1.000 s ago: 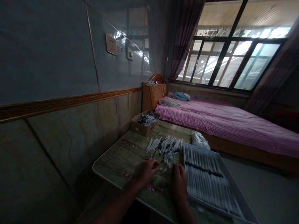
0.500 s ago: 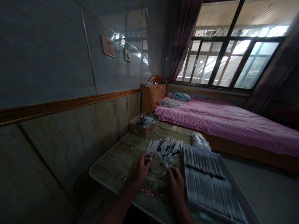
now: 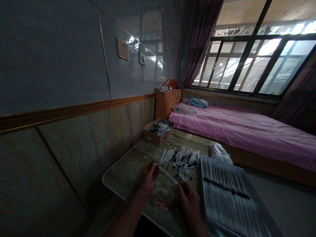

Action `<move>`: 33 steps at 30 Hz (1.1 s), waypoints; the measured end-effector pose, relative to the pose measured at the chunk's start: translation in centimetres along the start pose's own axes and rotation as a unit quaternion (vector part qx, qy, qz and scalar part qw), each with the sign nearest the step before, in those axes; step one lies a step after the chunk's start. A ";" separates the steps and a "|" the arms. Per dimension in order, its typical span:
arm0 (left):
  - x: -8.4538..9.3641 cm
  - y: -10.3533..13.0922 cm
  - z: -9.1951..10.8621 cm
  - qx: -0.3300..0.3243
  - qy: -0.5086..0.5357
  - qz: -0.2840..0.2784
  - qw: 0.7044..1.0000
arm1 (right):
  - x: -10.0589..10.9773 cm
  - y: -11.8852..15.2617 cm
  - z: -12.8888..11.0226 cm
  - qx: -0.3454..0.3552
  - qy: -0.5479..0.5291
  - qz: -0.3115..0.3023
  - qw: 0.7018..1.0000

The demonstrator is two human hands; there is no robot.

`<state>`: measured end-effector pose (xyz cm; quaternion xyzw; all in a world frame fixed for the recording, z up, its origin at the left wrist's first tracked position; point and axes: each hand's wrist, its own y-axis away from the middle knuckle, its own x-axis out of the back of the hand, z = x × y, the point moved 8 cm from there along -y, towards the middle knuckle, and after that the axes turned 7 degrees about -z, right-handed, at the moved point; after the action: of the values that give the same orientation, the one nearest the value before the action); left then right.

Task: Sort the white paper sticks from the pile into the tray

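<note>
A thin white stick, perhaps a pen [image 3: 168, 174], stretches between my two hands above the table. My left hand [image 3: 148, 176] is closed on its far left end, and the fingers of my right hand [image 3: 186, 194] pinch its lower right end. Just beyond them lies a loose pile of white and dark pens [image 3: 184, 159]. To the right of my right hand, a clear tray [image 3: 205, 200] holds rows of similar white pens with a dark band across the middle.
A cardboard box [image 3: 153, 139] full of pens stands at the table's back left, by the wall. A white plastic bag [image 3: 219, 153] lies behind the tray. Beyond the table [image 3: 120, 174] is a bed [image 3: 237, 131] with a pink checked cover.
The white stick now spans both hands; before, its upper end lay near the pile, away from my left hand. The view has turned slightly left, so the scene sits further right.
</note>
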<state>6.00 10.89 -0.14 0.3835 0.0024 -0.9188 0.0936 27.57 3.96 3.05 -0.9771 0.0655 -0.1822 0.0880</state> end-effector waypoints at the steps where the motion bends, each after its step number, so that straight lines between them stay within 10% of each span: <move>1: 0.0 0.0 0.0 -0.001 -0.010 0.000 1.000 | 0.0 0.0 0.0 -0.001 0.002 0.001 1.000; 33: -1.0 0.8 0.7 -0.024 -0.137 -0.020 0.990 | -0.2 0.6 -0.7 0.092 0.043 0.015 0.995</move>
<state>6.34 10.27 1.15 0.2513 0.0190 -0.9641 0.0841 27.10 3.32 3.55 -0.9550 0.0668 -0.2281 0.1777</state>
